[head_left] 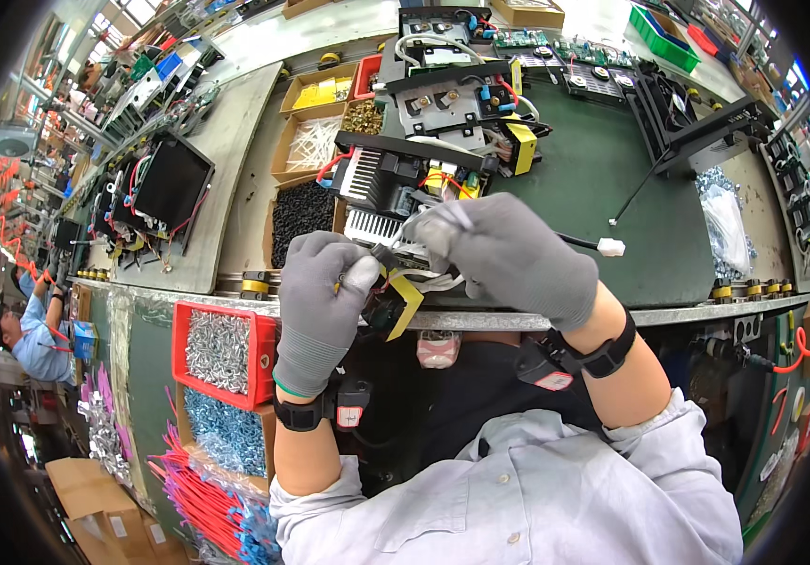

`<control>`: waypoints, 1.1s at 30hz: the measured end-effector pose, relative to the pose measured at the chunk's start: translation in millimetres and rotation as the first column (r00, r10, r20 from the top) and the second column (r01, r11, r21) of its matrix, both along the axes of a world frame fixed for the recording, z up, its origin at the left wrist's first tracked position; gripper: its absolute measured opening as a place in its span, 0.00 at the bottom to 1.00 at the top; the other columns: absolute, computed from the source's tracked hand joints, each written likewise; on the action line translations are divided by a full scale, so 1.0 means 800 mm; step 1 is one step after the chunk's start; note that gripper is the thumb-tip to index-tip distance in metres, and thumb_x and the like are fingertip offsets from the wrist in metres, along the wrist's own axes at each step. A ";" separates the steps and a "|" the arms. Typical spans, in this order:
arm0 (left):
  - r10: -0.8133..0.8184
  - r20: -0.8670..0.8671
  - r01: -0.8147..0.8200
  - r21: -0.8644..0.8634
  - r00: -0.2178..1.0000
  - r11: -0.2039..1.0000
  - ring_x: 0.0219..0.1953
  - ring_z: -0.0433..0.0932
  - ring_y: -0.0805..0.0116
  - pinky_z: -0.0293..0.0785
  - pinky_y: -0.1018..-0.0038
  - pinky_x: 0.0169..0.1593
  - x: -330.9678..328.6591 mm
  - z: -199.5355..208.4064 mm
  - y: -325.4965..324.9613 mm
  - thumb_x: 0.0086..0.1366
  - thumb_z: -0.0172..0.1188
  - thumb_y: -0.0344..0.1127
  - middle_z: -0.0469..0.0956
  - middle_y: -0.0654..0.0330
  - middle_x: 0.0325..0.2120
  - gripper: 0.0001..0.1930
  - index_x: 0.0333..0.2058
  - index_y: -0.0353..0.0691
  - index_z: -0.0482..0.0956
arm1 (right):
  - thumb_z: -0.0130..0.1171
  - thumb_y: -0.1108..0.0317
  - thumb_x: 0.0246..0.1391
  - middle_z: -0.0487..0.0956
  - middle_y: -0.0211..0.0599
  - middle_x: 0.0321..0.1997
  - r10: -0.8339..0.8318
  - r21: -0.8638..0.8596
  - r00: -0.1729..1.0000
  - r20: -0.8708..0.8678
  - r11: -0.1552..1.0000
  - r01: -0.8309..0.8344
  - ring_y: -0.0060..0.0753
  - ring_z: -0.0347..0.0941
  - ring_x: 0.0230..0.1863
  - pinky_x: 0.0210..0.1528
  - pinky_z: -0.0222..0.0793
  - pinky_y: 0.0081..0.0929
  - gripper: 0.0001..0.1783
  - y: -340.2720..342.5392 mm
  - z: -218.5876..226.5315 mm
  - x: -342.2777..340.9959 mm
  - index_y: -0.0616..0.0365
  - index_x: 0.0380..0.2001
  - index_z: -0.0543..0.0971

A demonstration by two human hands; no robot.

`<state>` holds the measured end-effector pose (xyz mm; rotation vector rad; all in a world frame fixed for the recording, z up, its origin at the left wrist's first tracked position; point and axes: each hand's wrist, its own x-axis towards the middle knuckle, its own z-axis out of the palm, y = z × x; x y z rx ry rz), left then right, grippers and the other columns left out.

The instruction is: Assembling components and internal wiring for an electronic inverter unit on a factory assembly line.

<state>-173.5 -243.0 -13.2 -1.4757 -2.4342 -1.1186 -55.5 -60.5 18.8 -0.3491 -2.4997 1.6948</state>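
Both my hands wear grey gloves and work at the near end of an electronic assembly with a finned metal heatsink (363,179), circuit parts and wires. My left hand (320,292) is closed, its thumb and fingers pressed together beside a small black part; what they grip is hidden. Just below its fingertips is a yellow-wrapped block (405,309), at the bench edge. My right hand (518,254) is closed in a pinch over the assembly, with a thin pale strip at its fingers. White wires (440,282) run between the hands. A white connector (610,247) on a black cable lies right of my right hand.
Boxes of black parts (301,221), white cable ties (314,144) and brass pieces (364,117) stand left of the assembly. A red bin (182,353) of screws is near my left forearm. More assemblies (438,108) sit farther back; a black bracket (706,132) stands right.
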 end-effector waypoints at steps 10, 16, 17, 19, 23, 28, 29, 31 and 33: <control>-0.134 0.848 -0.103 0.216 0.513 0.971 0.25 0.71 0.81 0.68 0.85 0.31 0.017 0.044 0.004 0.66 0.51 0.31 0.78 0.61 0.30 0.07 0.38 0.34 0.75 | 0.57 0.67 0.57 0.79 0.28 0.29 -0.185 -0.658 0.982 0.029 0.736 0.158 0.13 0.69 0.27 0.28 0.66 0.13 0.14 -0.013 -0.003 0.005 0.64 0.43 0.80; -0.046 0.732 -0.087 0.143 0.680 0.986 0.25 0.72 0.82 0.68 0.84 0.31 0.027 0.032 0.007 0.62 0.57 0.30 0.78 0.64 0.27 0.10 0.41 0.33 0.78 | 0.57 0.69 0.56 0.81 0.30 0.32 -0.115 -0.515 0.993 0.000 0.852 0.099 0.12 0.72 0.29 0.31 0.69 0.13 0.16 -0.005 -0.011 0.001 0.64 0.46 0.79; -0.050 0.703 -0.068 0.139 0.710 0.988 0.26 0.72 0.83 0.68 0.85 0.31 0.029 0.031 0.009 0.62 0.58 0.29 0.78 0.64 0.27 0.10 0.41 0.32 0.78 | 0.57 0.69 0.56 0.81 0.30 0.32 -0.114 -0.513 0.993 0.002 0.853 0.099 0.12 0.72 0.29 0.31 0.69 0.13 0.16 -0.005 -0.009 0.002 0.64 0.46 0.79; -0.048 0.672 -0.056 0.132 0.739 0.990 0.26 0.72 0.83 0.68 0.85 0.31 0.030 0.027 0.009 0.62 0.58 0.29 0.78 0.65 0.27 0.10 0.41 0.32 0.78 | 0.56 0.69 0.56 0.81 0.30 0.32 -0.127 -0.530 0.992 -0.024 0.842 0.095 0.12 0.73 0.31 0.33 0.70 0.14 0.15 -0.009 -0.003 0.002 0.64 0.45 0.80; -0.033 0.628 -0.070 0.139 0.778 0.988 0.27 0.73 0.83 0.68 0.86 0.31 0.029 0.023 0.010 0.62 0.58 0.29 0.78 0.64 0.28 0.10 0.41 0.32 0.78 | 0.56 0.69 0.56 0.81 0.29 0.32 -0.124 -0.432 0.991 -0.050 0.897 0.090 0.13 0.73 0.31 0.34 0.71 0.16 0.15 -0.008 -0.007 -0.001 0.64 0.45 0.80; -0.034 0.636 -0.076 0.144 0.771 0.987 0.28 0.74 0.83 0.69 0.85 0.31 0.031 0.023 0.011 0.62 0.59 0.29 0.79 0.63 0.28 0.10 0.41 0.32 0.78 | 0.56 0.69 0.56 0.81 0.29 0.32 -0.107 -0.345 0.993 -0.050 0.935 0.083 0.12 0.72 0.32 0.36 0.71 0.16 0.15 -0.003 -0.006 -0.002 0.63 0.45 0.80; -0.033 0.639 -0.079 0.146 0.769 0.986 0.28 0.74 0.83 0.69 0.85 0.31 0.032 0.025 0.012 0.62 0.59 0.29 0.79 0.63 0.29 0.10 0.40 0.32 0.78 | 0.56 0.69 0.56 0.81 0.29 0.32 -0.109 -0.344 0.993 -0.049 0.935 0.086 0.12 0.72 0.32 0.36 0.71 0.16 0.15 -0.002 -0.005 -0.002 0.63 0.45 0.80; -0.027 0.641 -0.086 0.145 0.767 0.986 0.28 0.74 0.83 0.69 0.85 0.31 0.032 0.025 0.012 0.62 0.59 0.29 0.79 0.63 0.29 0.09 0.40 0.32 0.78 | 0.56 0.69 0.56 0.81 0.29 0.32 -0.102 -0.346 0.995 -0.018 0.934 0.089 0.12 0.72 0.32 0.36 0.71 0.17 0.15 -0.003 0.000 -0.001 0.64 0.44 0.80; -0.027 0.646 -0.090 0.148 0.763 0.985 0.28 0.74 0.82 0.69 0.85 0.31 0.032 0.023 0.011 0.62 0.59 0.29 0.79 0.64 0.29 0.09 0.39 0.32 0.78 | 0.56 0.70 0.56 0.81 0.29 0.31 -0.085 -0.358 0.994 -0.072 0.932 0.054 0.13 0.72 0.32 0.37 0.71 0.17 0.14 -0.003 -0.013 -0.005 0.63 0.43 0.80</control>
